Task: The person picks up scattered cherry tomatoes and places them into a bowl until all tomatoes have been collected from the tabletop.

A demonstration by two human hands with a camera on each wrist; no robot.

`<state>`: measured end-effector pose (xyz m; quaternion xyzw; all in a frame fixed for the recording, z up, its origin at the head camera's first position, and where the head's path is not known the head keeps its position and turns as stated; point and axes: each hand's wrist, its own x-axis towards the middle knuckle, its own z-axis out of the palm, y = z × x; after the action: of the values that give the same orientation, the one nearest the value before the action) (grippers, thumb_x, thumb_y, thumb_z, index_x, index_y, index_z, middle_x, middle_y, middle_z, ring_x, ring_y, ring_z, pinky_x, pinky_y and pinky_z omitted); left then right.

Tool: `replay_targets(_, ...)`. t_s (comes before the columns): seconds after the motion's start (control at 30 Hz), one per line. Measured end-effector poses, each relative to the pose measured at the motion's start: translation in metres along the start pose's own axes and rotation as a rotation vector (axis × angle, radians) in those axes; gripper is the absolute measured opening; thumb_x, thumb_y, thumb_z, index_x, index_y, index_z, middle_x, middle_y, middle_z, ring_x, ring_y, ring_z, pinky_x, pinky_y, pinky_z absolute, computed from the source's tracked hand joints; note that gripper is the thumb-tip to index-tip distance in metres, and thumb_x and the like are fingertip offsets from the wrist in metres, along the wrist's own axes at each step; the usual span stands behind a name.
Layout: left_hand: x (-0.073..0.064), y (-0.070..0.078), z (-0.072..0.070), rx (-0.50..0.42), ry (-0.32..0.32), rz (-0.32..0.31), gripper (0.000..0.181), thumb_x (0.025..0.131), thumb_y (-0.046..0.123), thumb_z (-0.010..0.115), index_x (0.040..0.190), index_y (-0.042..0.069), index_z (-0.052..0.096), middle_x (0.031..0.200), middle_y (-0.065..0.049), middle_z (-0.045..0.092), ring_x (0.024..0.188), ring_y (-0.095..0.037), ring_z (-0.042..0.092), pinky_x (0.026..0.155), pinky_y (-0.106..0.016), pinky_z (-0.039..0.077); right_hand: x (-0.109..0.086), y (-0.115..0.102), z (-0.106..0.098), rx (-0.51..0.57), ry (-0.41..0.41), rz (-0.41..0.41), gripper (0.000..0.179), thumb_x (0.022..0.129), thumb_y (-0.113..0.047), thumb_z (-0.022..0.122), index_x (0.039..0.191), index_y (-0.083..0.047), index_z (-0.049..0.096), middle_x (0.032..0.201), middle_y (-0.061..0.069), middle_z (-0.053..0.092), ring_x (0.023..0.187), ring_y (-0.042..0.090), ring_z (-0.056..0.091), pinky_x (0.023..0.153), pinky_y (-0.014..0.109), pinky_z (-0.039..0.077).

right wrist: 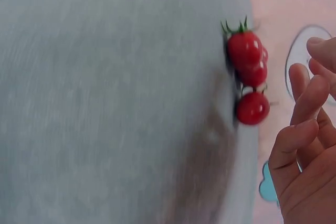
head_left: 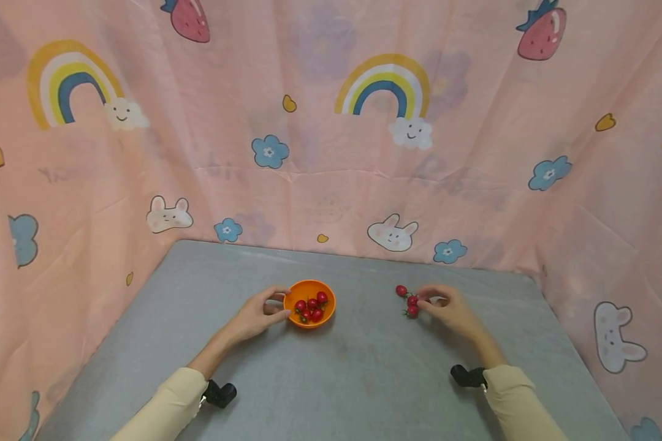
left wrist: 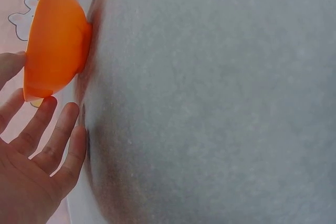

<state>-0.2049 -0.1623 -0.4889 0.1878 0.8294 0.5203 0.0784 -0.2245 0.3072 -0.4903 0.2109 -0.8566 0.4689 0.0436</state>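
Note:
On the table's middle stands an orange bowl with several cherry tomatoes in it. My left hand touches the bowl's left side, thumb and fingertips at the rim. From the left wrist camera, its fingers look spread and only slightly bent against the orange bowl. To the right lies a small cluster of loose cherry tomatoes, some with green stems. Over this cluster is my right hand, fingers loosely bent. In the right wrist view it sits beside the tomatoes with nothing visibly held.
A grey table spreads beneath both hands. Pink printed curtain hangs at the back and sides. Each wrist carries a black camera mount, one on the left and one on the right.

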Motion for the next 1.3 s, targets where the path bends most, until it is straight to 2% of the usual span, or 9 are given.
replay_targets(0.2,0.001,-0.001,0.000,0.005,-0.001,-0.005,0.045,0.098,0.019,0.072,0.138,0.006,0.056,0.129,-0.022,0.060,0.107,-0.035,0.067,0.091,-0.053,0.053,-0.008,0.003,-0.011,-0.061,0.046,0.064,0.028,0.095,-0.009,0.074,0.119,0.003,0.068,0.111,0.016,0.070,0.095,0.020,0.061,0.070,0.025,0.051)
replay_targets(0.33,0.001,-0.001,0.001,0.010,-0.003,-0.005,0.045,0.098,0.019,0.071,0.138,0.006,0.056,0.129,-0.022,0.060,0.107,-0.036,0.067,0.091,-0.053,0.053,-0.010,0.004,-0.014,-0.064,0.043,0.106,0.036,0.092,-0.009,0.078,0.123,0.004,0.066,0.115,0.022,0.066,0.074,0.020,0.059,0.062,0.026,0.050)
replay_targets(0.47,0.001,0.000,0.000,0.014,-0.006,-0.006,0.045,0.099,0.020,0.071,0.139,0.005,0.056,0.129,-0.022,0.060,0.107,-0.035,0.067,0.090,-0.053,0.053,-0.010,0.007,-0.016,-0.068,0.009,0.170,0.048,0.088,-0.012,0.082,0.130,0.002,0.061,0.123,0.027,0.061,0.053,0.014,0.045,0.051,0.027,0.043)
replay_targets(0.6,0.001,0.000,0.000,0.015,-0.006,-0.008,0.046,0.099,0.021,0.071,0.139,0.006,0.055,0.129,-0.022,0.060,0.107,-0.035,0.067,0.090,-0.053,0.054,-0.009,0.012,-0.017,-0.069,-0.030,0.210,0.057,0.087,-0.014,0.084,0.136,-0.001,0.058,0.129,0.030,0.058,0.050,0.012,0.041,0.048,0.028,0.041)
replay_targets(0.8,0.000,0.001,0.000,0.009,-0.005,-0.003,0.045,0.098,0.019,0.071,0.139,0.006,0.056,0.128,-0.021,0.061,0.107,-0.034,0.067,0.089,-0.052,0.054,-0.005,0.016,-0.019,-0.064,-0.083,0.171,0.061,0.085,-0.013,0.085,0.137,-0.001,0.057,0.129,0.030,0.057,0.049,0.015,0.040,0.049,0.027,0.039)
replay_targets(0.87,0.000,0.001,0.000,0.007,-0.007,-0.002,0.045,0.098,0.019,0.071,0.139,0.006,0.056,0.128,-0.021,0.061,0.106,-0.034,0.067,0.089,-0.052,0.054,-0.004,0.017,-0.019,-0.075,-0.090,0.147,0.060,0.084,-0.012,0.085,0.136,0.000,0.058,0.129,0.029,0.058,0.058,0.020,0.048,0.056,0.030,0.042)
replay_targets(0.97,0.000,0.001,0.000,0.002,-0.012,0.000,0.045,0.099,0.019,0.071,0.138,0.005,0.056,0.128,-0.022,0.061,0.106,-0.034,0.067,0.088,-0.051,0.054,-0.003,0.018,-0.020,-0.098,-0.094,0.115,0.057,0.084,-0.012,0.085,0.133,0.002,0.060,0.129,0.026,0.060,0.087,0.032,0.061,0.073,0.041,0.048)
replay_targets(1.07,0.001,0.000,0.000,0.000,-0.012,0.004,0.045,0.099,0.019,0.071,0.138,0.005,0.056,0.128,-0.022,0.061,0.106,-0.034,0.067,0.089,-0.052,0.054,-0.002,0.020,-0.020,-0.131,-0.093,0.111,0.054,0.085,-0.014,0.085,0.131,0.001,0.062,0.127,0.022,0.063,0.114,0.041,0.057,0.088,0.056,0.047)
replay_targets(1.3,0.000,-0.001,-0.001,-0.006,-0.012,0.007,0.045,0.098,0.018,0.071,0.138,0.005,0.056,0.126,-0.021,0.061,0.106,-0.035,0.067,0.090,-0.054,0.053,0.004,0.027,-0.018,-0.163,-0.074,0.113,0.045,0.085,-0.010,0.084,0.125,0.001,0.066,0.120,0.019,0.067,0.114,0.041,0.059,0.092,0.065,0.044)
